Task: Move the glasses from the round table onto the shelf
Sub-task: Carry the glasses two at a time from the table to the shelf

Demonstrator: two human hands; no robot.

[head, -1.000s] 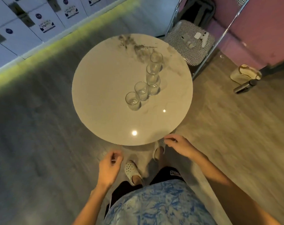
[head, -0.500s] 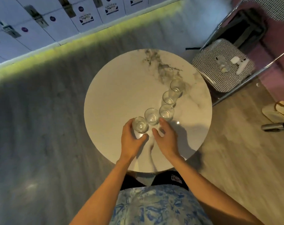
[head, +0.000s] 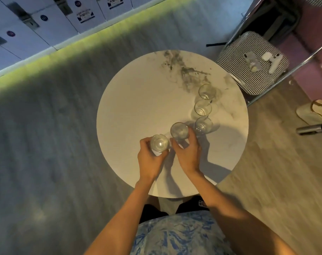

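Several clear glasses stand in a curved row on the round marble table (head: 134,100). My left hand (head: 150,159) is wrapped around the nearest glass (head: 159,143), at the row's left end. My right hand (head: 188,153) grips the second glass (head: 179,131) just beside it. Three more glasses stay free on the table: one (head: 203,125) close to my right fingers, one (head: 202,107) behind it, and the farthest (head: 206,91) by the dark marble veining. No shelf is in view.
A checkered chair seat (head: 235,70) with a phone (head: 252,61) and white items on it stands right of the table, framed by chrome tubing. White lockers (head: 46,21) line the far wall. A slipper (head: 312,113) and a dark cylinder (head: 311,129) lie on the floor at right.
My hands came up from below the table edge onto the table, and each has closed around a glass. The two held glasses have shifted slightly left of the row.
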